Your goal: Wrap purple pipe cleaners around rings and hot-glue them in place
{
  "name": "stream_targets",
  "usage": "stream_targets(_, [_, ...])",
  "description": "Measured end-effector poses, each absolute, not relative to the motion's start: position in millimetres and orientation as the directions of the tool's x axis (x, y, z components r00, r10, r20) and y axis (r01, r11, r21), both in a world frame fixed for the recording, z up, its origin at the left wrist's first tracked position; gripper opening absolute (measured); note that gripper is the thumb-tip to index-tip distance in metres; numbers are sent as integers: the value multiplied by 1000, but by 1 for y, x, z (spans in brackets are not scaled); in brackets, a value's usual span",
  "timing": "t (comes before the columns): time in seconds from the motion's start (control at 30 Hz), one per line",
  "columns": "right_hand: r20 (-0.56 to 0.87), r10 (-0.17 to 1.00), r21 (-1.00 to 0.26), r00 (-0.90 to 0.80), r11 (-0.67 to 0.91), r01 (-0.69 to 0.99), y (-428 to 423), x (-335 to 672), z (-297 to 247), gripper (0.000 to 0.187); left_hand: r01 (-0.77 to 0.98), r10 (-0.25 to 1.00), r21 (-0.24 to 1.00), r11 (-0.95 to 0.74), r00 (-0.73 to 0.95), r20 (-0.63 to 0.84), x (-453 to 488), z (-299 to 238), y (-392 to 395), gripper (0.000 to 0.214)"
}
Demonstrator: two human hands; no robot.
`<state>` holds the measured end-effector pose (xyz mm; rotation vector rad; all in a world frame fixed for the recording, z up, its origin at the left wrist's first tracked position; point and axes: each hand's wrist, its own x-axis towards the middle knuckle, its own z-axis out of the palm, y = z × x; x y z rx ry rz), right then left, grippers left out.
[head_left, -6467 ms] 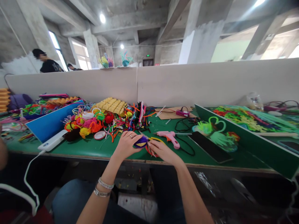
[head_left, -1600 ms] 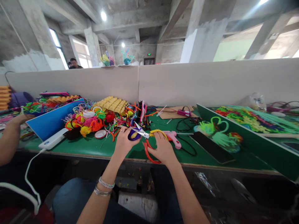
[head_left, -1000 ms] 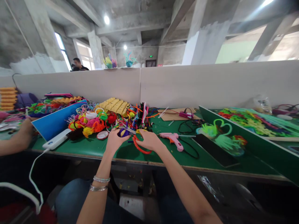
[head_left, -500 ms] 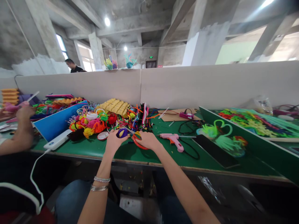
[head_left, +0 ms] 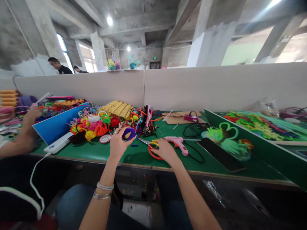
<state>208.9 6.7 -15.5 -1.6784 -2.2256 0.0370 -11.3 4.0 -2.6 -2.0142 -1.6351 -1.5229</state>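
Note:
My left hand is raised above the green table and pinches a small purple pipe-cleaner piece with a yellow middle. My right hand is lower, resting on the table with its fingers in the red and yellow handles of a pair of scissors. The scissor blades point left and lie on the table. A pink glue gun lies just right of my right hand.
A heap of coloured pipe cleaners and fuzzy pieces lies behind my left hand, with a blue board and a white power bank to the left. A black phone lies right. Another person's arm works at far left.
My hands have parted: the left lifted the purple piece up, and the right brought the scissors down onto the table to the right. The person at left raised their hand.

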Motion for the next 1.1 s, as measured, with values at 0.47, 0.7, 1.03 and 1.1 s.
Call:
stream_targets(0.47, [498,844,-693,-200,526,493,-28,198,4,23,851,533,88,-517,239,811,16,-8,-3,47])
stream_targets(0.7, [441,867,-805,-233,497,323,-29,190,-3,26,833,485,-12,-552,333,809,17,-8,-5,47])
stream_targets(1.03, [425,868,-840,-256,483,246,-28,190,-4,25,827,446,-45,-560,346,826,18,-9,-5,47])
stream_targets(1.1, [402,875,-869,-269,458,189,-26,190,-6,27,825,429,-57,-561,350,833,18,-10,-5,45])
